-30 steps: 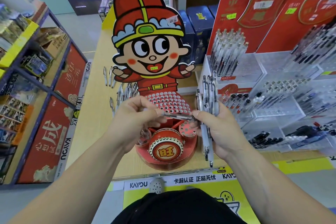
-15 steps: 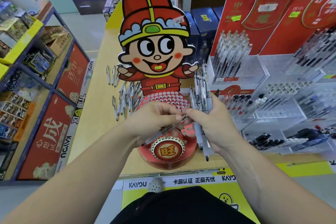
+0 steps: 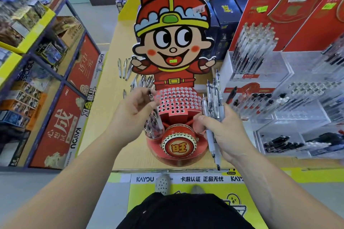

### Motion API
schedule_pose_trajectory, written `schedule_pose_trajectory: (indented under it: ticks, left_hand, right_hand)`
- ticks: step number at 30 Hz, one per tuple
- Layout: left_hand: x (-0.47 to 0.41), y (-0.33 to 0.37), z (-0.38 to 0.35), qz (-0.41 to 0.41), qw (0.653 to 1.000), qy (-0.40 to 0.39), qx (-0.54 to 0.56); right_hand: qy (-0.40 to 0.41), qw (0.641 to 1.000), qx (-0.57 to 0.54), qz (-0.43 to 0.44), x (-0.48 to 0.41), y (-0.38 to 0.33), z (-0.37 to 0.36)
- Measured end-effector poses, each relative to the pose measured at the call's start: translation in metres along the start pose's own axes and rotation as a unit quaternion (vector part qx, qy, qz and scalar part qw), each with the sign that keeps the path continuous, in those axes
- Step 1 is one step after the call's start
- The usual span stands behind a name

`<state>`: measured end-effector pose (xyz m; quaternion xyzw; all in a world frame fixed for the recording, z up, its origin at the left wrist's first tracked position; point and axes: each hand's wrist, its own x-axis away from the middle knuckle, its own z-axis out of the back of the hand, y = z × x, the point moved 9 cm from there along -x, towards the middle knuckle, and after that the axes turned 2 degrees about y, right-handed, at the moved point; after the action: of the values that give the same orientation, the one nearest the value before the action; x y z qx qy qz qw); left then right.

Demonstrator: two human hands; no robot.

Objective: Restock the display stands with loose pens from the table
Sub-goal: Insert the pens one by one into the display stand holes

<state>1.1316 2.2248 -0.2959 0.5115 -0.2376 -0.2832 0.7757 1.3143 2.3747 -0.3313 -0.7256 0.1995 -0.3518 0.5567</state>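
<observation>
"KAYOU" ran along the desk's [image 3: 104, 135] yellow front edge. The left hand [image 3: 133, 115] pinched one pen [image 3: 154, 109] above the red cartoon stand [image 3: 175, 98]; the right hand's [image 3: 223, 132] fingers wrapped a bundle of pens [image 3: 213, 98]. Loose pens [image 3: 126, 69] lay behind the stand.

Left of the grip, a shelf [image 3: 40, 72] holds boxes [image 3: 67, 28] and red posters [image 3: 61, 126]. Beyond it stand dark blue boxes [image 3: 226, 18]. Below, a yellow sign [image 3: 186, 189] and shoes [image 3: 162, 184].
</observation>
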Motion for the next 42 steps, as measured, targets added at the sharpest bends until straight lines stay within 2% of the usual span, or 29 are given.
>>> schedule_pose_trajectory:
  ticks: [6, 13, 16, 20, 23, 27, 32, 42]
  left_hand:
    - [0.015, -0.023, 0.003, -0.041, 0.99, 0.046, -0.126]
    - [0.023, -0.007, 0.017, -0.082, 0.988, 0.096, -0.085]
    - [0.023, -0.005, 0.018, -0.093, 0.984, 0.089, -0.121]
    - [0.02, -0.028, 0.012, -0.069, 0.98, 0.068, -0.172]
    - [0.018, -0.045, 0.011, -0.059, 0.976, 0.083, -0.194]
    - [0.022, -0.053, 0.007, -0.118, 0.954, 0.105, -0.255]
    - [0.018, -0.055, 0.005, -0.101, 0.955, 0.104, -0.258]
    - [0.015, -0.043, 0.0, -0.12, 0.943, 0.084, -0.299]
  right_hand:
    - [-0.004, 1.0, 0.012, -0.024, -0.002, 0.017, -0.003]
    - [0.003, 1.0, 0.012, -0.017, 0.0, 0.011, -0.002]
    - [0.009, 1.0, 0.007, -0.022, 0.001, 0.014, -0.002]
    - [0.008, 0.999, 0.013, -0.029, 0.002, 0.019, -0.004]
    - [0.007, 0.999, 0.01, -0.03, 0.004, 0.019, -0.005]
    - [0.017, 0.999, 0.006, -0.03, 0.007, 0.017, -0.004]
    - [0.021, 0.999, 0.007, -0.032, 0.009, 0.018, -0.004]
    - [0.026, 0.999, 0.0, -0.028, 0.009, 0.019, -0.005]
